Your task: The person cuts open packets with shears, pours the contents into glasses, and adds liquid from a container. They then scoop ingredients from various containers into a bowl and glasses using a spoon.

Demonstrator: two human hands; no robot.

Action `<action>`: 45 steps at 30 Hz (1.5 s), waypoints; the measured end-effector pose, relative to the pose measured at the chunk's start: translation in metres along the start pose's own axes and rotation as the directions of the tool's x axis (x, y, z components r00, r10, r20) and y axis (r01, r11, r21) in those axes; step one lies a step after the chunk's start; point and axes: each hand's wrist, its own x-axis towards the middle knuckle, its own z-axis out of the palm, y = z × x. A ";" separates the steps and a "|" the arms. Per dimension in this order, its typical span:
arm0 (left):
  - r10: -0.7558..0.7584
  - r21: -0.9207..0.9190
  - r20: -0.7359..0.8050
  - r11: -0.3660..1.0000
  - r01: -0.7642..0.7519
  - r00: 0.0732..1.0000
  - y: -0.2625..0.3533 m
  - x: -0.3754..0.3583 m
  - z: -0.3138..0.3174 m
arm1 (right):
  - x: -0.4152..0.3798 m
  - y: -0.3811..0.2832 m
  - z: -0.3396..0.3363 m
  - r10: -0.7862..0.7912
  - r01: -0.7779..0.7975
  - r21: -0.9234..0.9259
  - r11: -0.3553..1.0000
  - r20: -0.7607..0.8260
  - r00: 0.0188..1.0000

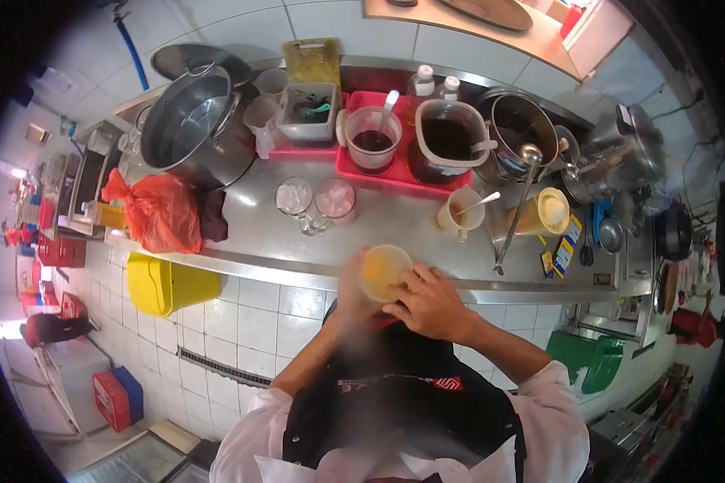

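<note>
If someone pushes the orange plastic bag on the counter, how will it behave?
The orange bag looks crumpled and soft, so it would probably deform, not roll. It seems bulging and full, so perhaps not very light. It sits near the counter edge, so a push could drop it.

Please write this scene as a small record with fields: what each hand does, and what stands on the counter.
left hand: left hand grips the side of the plastic cup
right hand: right hand rests on the cup's rim
cup content: yellow-orange
counter: steel counter just beyond the cup
nearby: two glasses with ice, red tray, large pot, orange bag
</note>
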 end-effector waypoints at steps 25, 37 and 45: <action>0.002 -0.049 -0.275 0.999 -0.016 0.961 0.001 0.021 -0.028 | 0.045 0.039 0.009 0.395 -0.277 0.626 0.729 -0.054 0.917; -0.022 0.063 -0.273 0.997 0.041 0.962 -0.023 0.028 -0.023 | 0.066 0.056 -0.016 0.451 -0.235 0.699 0.676 -0.141 0.881; -0.142 -0.036 -0.305 0.990 0.138 0.942 -0.041 0.023 -0.016 | 0.100 0.051 -0.056 0.479 -0.227 0.730 0.645 -0.154 0.864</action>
